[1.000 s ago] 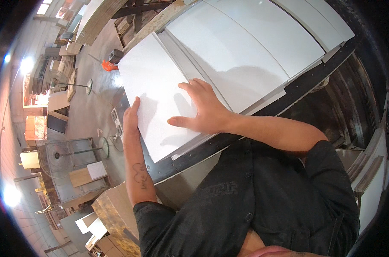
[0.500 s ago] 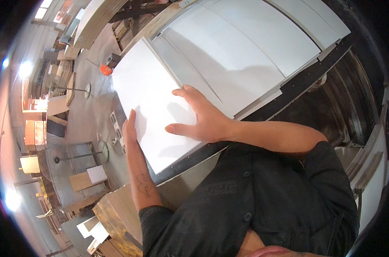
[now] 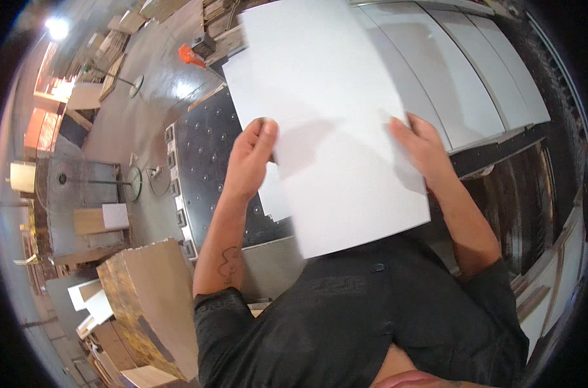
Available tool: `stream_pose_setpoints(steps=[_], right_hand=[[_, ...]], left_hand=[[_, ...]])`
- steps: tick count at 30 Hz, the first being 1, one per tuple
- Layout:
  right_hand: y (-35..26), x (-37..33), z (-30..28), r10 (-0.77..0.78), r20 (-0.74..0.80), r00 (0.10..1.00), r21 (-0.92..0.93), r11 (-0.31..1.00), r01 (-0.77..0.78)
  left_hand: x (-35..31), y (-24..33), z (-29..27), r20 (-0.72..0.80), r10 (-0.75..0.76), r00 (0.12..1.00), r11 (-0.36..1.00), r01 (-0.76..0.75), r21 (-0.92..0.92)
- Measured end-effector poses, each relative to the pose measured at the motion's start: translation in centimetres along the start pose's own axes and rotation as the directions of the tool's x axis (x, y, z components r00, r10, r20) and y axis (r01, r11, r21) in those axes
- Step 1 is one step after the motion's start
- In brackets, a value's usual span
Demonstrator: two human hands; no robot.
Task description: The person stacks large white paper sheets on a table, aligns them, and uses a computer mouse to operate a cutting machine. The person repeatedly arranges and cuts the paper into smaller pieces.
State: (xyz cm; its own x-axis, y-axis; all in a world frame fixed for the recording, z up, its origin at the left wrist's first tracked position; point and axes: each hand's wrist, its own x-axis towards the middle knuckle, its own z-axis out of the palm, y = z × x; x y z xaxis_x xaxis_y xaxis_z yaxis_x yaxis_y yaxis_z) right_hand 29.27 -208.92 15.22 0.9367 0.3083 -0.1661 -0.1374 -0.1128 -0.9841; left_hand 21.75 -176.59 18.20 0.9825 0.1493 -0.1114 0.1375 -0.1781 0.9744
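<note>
In the head view, the white panel (image 3: 346, 149) is now lifted off the table, in front of the dark shirt (image 3: 346, 304); half a second ago it lay lower left. The left hand (image 3: 252, 155) grips its left edge, thumb on top, fingers curled. The right hand (image 3: 424, 147), earlier spread over the face, now pinches the right edge. More of the studded black table (image 3: 206, 152) shows at left, and another white sheet (image 3: 238, 84) peeks out underneath.

Grey flr (image 3: 152, 110), brt ceiling lt (image 3: 56, 28)
</note>
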Motion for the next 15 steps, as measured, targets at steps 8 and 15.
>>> stream_pose_setpoints(steps=[8,15], right_hand=[[1.6,-3.2,-13.5,-0.059,-0.355,0.933,-0.126,0.992,0.015],[1.5,-6.3,-23.6,-0.12,-0.389,0.913,-0.056,0.993,0.107]], left_hand=[[-5.2,-3.2,0.9,0.376,0.113,0.92,0.339,-0.391,0.855],[-5.2,-4.4,-1.4,0.31,0.083,0.947,0.373,-0.318,0.872]])
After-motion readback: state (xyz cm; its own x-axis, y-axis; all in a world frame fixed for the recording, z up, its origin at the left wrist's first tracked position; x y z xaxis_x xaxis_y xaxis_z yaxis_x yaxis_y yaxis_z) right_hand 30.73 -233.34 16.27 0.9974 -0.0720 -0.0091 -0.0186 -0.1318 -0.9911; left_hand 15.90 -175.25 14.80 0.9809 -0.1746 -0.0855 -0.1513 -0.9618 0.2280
